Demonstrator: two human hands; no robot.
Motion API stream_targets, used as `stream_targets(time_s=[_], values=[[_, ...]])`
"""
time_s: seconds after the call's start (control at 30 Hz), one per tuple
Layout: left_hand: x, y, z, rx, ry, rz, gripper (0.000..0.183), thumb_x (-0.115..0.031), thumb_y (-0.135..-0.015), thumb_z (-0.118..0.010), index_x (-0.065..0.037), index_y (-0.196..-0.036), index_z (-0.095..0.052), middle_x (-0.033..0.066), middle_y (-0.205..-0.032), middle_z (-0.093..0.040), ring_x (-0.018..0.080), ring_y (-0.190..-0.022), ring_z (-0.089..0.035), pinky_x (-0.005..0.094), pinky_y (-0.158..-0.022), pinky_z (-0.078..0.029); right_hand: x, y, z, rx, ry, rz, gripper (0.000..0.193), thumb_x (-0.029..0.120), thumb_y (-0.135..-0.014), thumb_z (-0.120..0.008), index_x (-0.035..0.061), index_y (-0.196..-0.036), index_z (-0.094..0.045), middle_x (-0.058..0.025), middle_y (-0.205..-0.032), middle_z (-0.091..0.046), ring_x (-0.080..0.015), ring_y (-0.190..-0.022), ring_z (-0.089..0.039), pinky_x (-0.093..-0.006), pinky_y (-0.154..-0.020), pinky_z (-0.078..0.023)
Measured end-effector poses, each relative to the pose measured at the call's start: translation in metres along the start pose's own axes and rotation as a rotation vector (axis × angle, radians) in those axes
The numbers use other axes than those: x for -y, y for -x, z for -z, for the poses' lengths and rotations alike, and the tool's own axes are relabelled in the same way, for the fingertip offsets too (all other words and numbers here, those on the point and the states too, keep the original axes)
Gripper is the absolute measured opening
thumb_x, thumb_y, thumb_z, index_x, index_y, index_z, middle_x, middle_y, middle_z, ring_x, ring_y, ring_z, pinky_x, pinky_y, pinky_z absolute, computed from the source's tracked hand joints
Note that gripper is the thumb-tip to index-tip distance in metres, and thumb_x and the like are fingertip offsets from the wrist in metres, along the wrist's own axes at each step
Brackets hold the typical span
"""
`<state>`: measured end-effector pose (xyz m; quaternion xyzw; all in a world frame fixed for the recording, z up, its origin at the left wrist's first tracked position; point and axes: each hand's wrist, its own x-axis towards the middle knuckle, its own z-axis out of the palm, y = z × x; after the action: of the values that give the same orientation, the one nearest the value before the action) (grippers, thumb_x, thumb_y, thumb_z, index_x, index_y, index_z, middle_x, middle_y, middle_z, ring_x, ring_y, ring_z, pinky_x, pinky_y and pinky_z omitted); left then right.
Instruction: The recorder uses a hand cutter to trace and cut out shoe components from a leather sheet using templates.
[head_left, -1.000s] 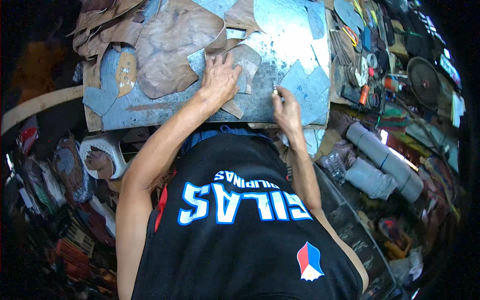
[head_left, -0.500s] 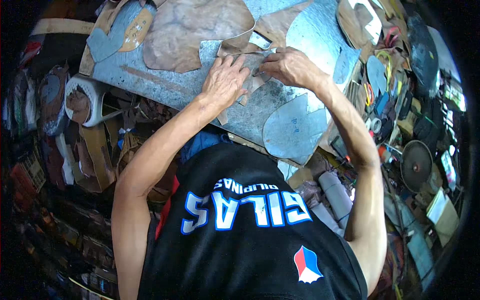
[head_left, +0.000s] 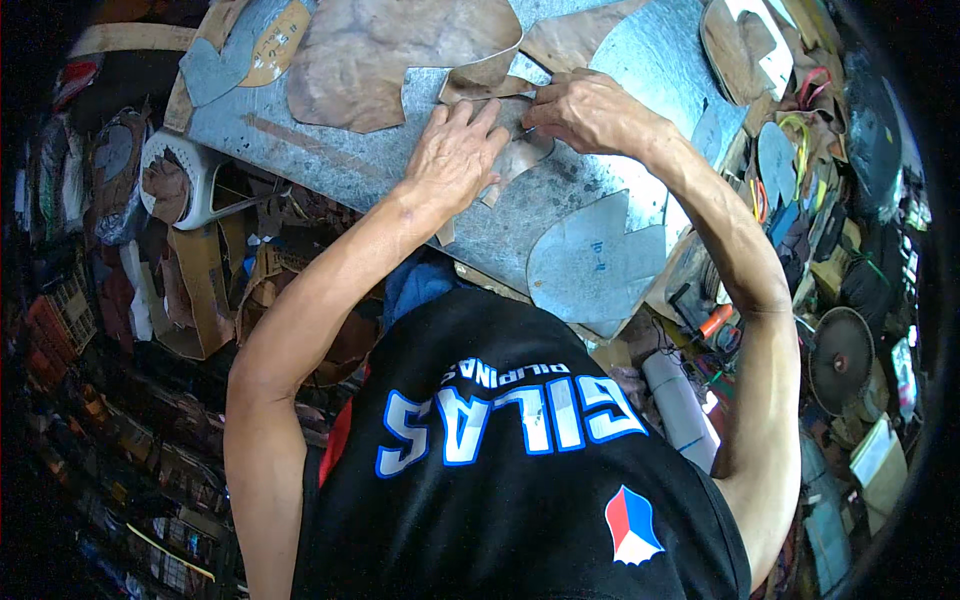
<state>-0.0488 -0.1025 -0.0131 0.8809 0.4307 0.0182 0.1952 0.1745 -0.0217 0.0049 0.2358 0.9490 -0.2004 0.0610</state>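
My left hand (head_left: 455, 155) lies palm down with fingers spread, pressing on small pieces at the middle of the metal-topped table (head_left: 330, 165). My right hand (head_left: 595, 115) is closed just to its right, fingers pinched together; what they hold is hidden. A thin greyish-brown scrap (head_left: 520, 160) lies between the hands. Beyond my fingertips a large brown piece of leather (head_left: 400, 55) spreads out, its near right edge curled up. Another brown leather piece (head_left: 575, 38) lies just past my right hand.
A grey flat pattern piece (head_left: 590, 258) rests at the table's near right corner. Orange and grey patterns (head_left: 275, 50) lie at the far left. A white plastic stool (head_left: 207, 190) stands left of the table. Cluttered tools and a round dark disc (head_left: 840, 360) are at right.
My right hand has moved slightly away and to the right along the leather's edge. My left hand stays pressed down. The whole view has shifted slightly.
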Motion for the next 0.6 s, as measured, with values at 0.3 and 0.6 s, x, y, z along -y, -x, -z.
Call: stream_targets(time_s=[0.3, 0.6], values=[[-0.004, 0.000, 0.002, 0.054, -0.027, 0.019, 0.046, -0.027, -0.076, -0.077, -0.008, -0.114, -0.060, 0.0150, -0.141, -0.047, 0.0312, -0.119, -0.049, 0.0444, -0.096, -0.039, 0.000, 0.005, -0.007, -0.076, 0.000, -0.071, 0.021, 0.018, -0.083, -0.067, 0.0132, -0.103, -0.070, -0.0050, -0.092, -0.068, -0.0263, -0.096, -0.064, -0.0402, -0.083, -0.052], [-0.006, 0.003, -0.008, 0.038, -0.092, 0.007, 0.046, -0.030, -0.079, -0.074, -0.018, -0.122, -0.062, 0.0155, -0.142, -0.046, 0.0350, -0.119, -0.049, 0.0467, -0.095, -0.041, 0.051, 0.027, -0.033, -0.166, -0.117, -0.445, 0.019, 0.022, -0.090, -0.061, 0.0131, -0.104, -0.068, -0.0119, -0.084, -0.069, -0.0324, -0.076, -0.068, -0.0437, -0.067, -0.055]])
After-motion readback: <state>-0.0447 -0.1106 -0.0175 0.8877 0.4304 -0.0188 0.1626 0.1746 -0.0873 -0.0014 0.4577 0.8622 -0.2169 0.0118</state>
